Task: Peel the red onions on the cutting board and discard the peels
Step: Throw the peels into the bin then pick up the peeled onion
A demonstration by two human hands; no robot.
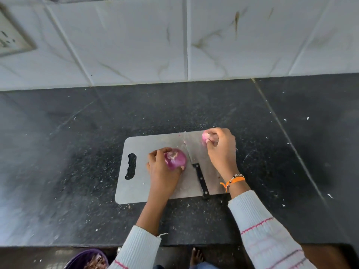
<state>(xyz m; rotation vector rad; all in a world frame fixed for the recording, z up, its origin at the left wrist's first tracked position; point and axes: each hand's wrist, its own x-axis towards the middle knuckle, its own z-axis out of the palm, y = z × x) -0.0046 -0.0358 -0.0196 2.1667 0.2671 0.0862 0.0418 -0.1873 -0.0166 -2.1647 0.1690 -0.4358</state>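
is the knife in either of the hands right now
No, the knife lies on the board between the hands, while the left hand and right hand each hold an onion.

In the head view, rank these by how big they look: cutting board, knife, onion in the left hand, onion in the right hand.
1. Cutting board, by far the largest.
2. Knife, long but thin.
3. Onion in the left hand.
4. Onion in the right hand, mostly covered by fingers, so its true size is unsure.
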